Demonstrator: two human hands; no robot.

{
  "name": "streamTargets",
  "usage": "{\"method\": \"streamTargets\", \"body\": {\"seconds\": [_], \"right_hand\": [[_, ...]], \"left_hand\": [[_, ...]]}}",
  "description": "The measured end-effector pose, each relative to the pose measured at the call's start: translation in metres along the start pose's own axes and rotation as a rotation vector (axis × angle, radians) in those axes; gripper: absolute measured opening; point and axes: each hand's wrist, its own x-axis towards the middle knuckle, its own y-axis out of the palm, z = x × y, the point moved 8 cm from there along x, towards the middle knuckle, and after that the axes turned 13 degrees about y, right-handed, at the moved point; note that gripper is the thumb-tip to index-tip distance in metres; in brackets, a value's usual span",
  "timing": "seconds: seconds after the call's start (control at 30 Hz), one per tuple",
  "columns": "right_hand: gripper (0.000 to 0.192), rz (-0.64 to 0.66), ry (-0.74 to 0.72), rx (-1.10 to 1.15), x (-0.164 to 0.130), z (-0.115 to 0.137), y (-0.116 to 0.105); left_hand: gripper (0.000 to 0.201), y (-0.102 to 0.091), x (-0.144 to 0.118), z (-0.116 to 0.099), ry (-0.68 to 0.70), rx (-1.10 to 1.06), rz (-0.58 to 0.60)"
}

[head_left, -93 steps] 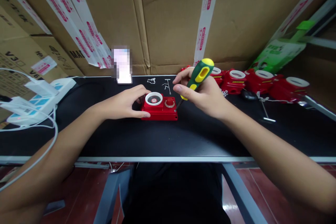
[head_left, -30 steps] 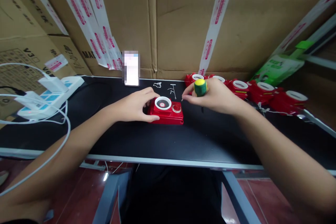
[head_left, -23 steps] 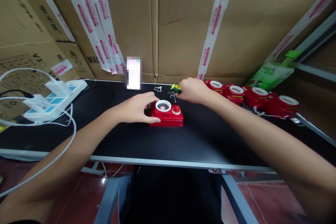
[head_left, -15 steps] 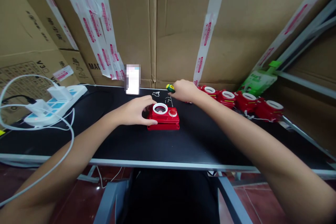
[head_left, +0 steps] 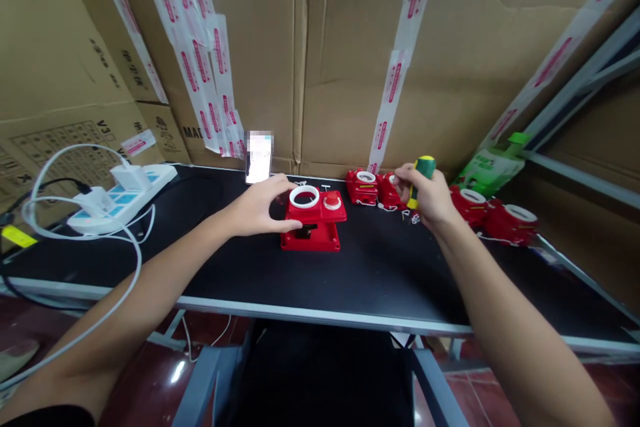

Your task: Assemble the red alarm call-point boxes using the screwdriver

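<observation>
My left hand [head_left: 260, 205] grips the left side of a red box-shaped device [head_left: 315, 225] on the black table [head_left: 300, 273]. The device's top plate, with a white ring and a red button, is tilted up off its base. My right hand [head_left: 425, 197] is shut around a green and yellow screwdriver [head_left: 417, 179], held upright over the table to the right of the device. Several small metal pins [head_left: 410, 217] lie on the table by that hand.
A row of several similar red devices [head_left: 490, 213] runs along the back right. A phone [head_left: 259, 157] leans against the cardboard wall. A white power strip with plugs and cables [head_left: 120, 190] lies at the left. A green packet [head_left: 487, 170] leans at the right.
My right hand has pulled back from behind the device and moved right with the screwdriver. My left hand has lifted the device's top plate, which lay flat before. The camera has tilted up.
</observation>
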Motion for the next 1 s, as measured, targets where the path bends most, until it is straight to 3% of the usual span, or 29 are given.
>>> {"method": "streamTargets", "body": {"seconds": [0.1, 0.2, 0.3, 0.43, 0.6, 0.8, 1.0], "right_hand": [[0.027, 0.146, 0.057, -0.069, -0.008, -0.01, 0.02], [0.034, 0.266, 0.065, -0.171, -0.022, -0.007, 0.042], [0.043, 0.326, 0.012, -0.353, -0.036, 0.0, 0.059], [0.057, 0.341, -0.052, -0.848, -0.044, -0.004, 0.075], [0.048, 0.44, -0.05, -1.029, -0.049, -0.021, 0.089], [0.046, 0.487, -0.052, -1.1, -0.052, -0.028, 0.096], [0.049, 0.498, -0.027, -1.107, -0.052, -0.027, 0.094]], "left_hand": [[0.063, -0.016, -0.002, -0.01, 0.063, 0.021, -0.137], [0.066, -0.016, -0.002, -0.03, 0.185, -0.025, -0.127], [0.071, 0.005, -0.001, -0.058, 0.339, -0.088, 0.008], [0.07, 0.046, -0.003, -0.086, 0.465, -0.057, 0.206], [0.066, 0.074, -0.007, -0.093, 0.515, 0.055, 0.313], [0.069, 0.078, -0.009, -0.097, 0.564, 0.304, 0.342], [0.068, 0.076, -0.005, -0.104, 0.584, 0.39, 0.313]]}}
